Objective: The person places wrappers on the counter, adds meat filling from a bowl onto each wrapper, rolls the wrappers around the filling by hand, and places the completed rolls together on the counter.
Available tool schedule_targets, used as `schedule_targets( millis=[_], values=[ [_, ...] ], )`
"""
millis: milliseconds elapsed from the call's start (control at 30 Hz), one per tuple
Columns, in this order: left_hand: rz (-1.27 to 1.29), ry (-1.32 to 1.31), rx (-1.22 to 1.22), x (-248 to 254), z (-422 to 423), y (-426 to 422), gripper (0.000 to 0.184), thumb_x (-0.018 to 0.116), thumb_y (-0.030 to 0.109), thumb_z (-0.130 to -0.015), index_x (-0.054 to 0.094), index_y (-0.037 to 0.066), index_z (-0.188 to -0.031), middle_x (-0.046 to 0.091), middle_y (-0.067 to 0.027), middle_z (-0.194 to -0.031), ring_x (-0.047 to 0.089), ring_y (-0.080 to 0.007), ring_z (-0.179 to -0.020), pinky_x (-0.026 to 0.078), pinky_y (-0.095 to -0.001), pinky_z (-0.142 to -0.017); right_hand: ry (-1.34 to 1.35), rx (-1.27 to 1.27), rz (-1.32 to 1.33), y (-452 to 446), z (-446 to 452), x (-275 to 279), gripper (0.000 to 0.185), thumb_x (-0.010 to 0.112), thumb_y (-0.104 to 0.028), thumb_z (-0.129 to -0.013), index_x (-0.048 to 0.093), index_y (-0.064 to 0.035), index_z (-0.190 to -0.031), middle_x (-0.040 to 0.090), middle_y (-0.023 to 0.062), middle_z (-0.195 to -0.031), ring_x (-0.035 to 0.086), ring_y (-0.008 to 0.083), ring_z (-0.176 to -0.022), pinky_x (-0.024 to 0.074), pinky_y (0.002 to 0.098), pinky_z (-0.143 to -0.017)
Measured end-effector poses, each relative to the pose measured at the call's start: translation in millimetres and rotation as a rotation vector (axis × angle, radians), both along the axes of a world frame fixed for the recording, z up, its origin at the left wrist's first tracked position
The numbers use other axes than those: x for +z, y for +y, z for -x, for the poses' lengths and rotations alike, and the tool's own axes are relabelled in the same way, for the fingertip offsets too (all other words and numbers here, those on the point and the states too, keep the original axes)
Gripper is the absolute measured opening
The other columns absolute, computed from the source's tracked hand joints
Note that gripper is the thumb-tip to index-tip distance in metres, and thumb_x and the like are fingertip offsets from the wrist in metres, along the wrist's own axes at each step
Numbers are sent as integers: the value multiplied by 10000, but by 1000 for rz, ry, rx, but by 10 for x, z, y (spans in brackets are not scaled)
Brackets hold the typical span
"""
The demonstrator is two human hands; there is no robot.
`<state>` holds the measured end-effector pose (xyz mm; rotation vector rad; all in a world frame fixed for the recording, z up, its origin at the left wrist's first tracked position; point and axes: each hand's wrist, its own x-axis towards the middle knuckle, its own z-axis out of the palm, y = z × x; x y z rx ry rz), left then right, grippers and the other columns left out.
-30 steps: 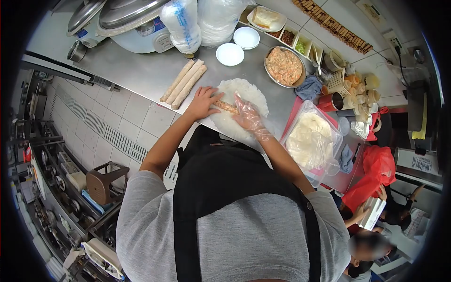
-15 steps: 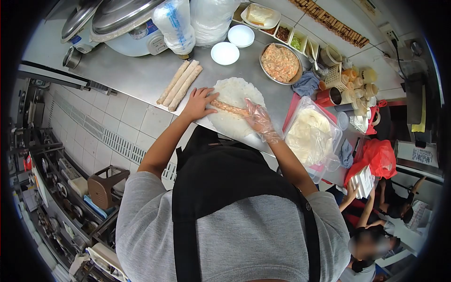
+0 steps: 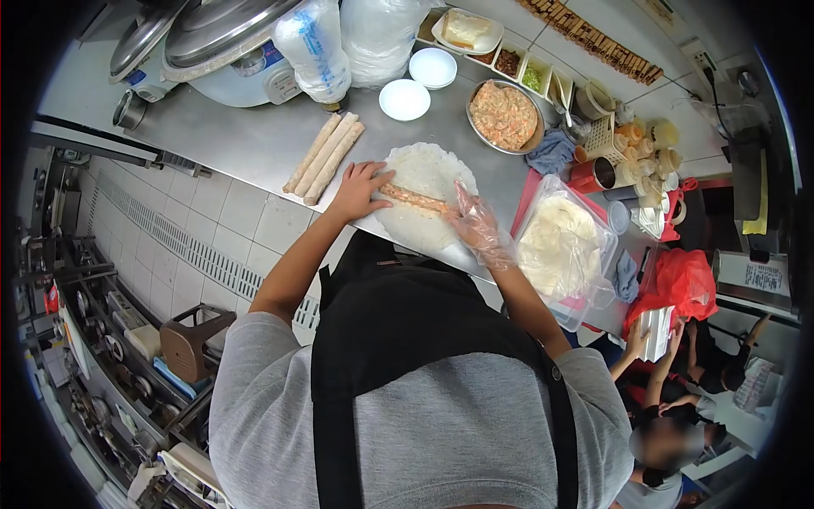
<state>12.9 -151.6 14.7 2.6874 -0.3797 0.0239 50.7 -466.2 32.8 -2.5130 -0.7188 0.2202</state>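
Sheet [image 3: 415, 231], thin, round, whitish: lies flat near the near edge of silver steel counter [image 3: 237, 131], presumably for short reach. Across it, nine o'clock toward four, narrow strip of orange-pink speckled filling [image 3: 415, 199]. At nine o'clock rim, bare left hand [image 3: 360, 191]: fingers spread, unclenched, thumb and fingertips around strip's end, seemingly to steady the sheet. At four o'clock, right hand [image 3: 476, 227] in clear plastic glove, likely worn for handling filling; fingertips at strip's other end, cannot tell whether pinching or pressing. At ten o'clock, three pale cylindrical rolls [image 3: 326, 159], side by side, probably to save space. At one-thirty, round metal bowl [image 3: 534, 141] of similar filling, handy for the gloved side.
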Motion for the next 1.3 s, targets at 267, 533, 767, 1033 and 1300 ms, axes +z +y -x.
schedule_targets(
  millis=[267,533,767,1033,1300],
  values=[
    [4,1,-4,5,4,0,719,746,488,-750,539,231,-1388,458,-73,-1434,378,-323,-1345,238,-576,-1127,-49,101,-9,542,-58,17,756,702,-230,-800,389,-142,-1483,667,142,-941,621,329,-959,488,453,-864],
    [-4,3,-1,37,-3,-7,725,743,489,-751,538,221,-1392,457,-81,-1439,380,-325,-1341,240,-564,-1126,-134,201,-96,584,-92,-93,875,704,-208,-800,241,-33,-1521,669,168,-1058,603,355,-1022,472,458,-906],
    [33,-10,-3,-33,-3,18,724,756,491,-733,548,235,-1378,465,-64,-1425,379,-306,-1341,233,-576,-1130,-72,180,-16,248,-61,-175,816,681,-233,-848,257,-42,-1518,664,166,-1117,595,369,-1045,466,458,-930],
    [-18,20,-16,55,-25,-13,713,760,455,-746,547,216,-1382,464,-87,-1427,380,-333,-1336,253,-567,-1116,3,100,-53,-29,-57,-109,859,705,-289,-828,253,-87,-1530,645,169,-1156,550,381,-1119,424,455,-995],
    [63,-121,-146,302,-84,-514,471,754,356,-775,680,216,-1219,484,-84,-1397,342,-347,-1377,215,-593,-1146,77,-44,-304,-58,-17,162,852,750,-185,-784,322,-120,-1518,673,159,-1062,602,331,-1069,468,428,-934]
  ],
)
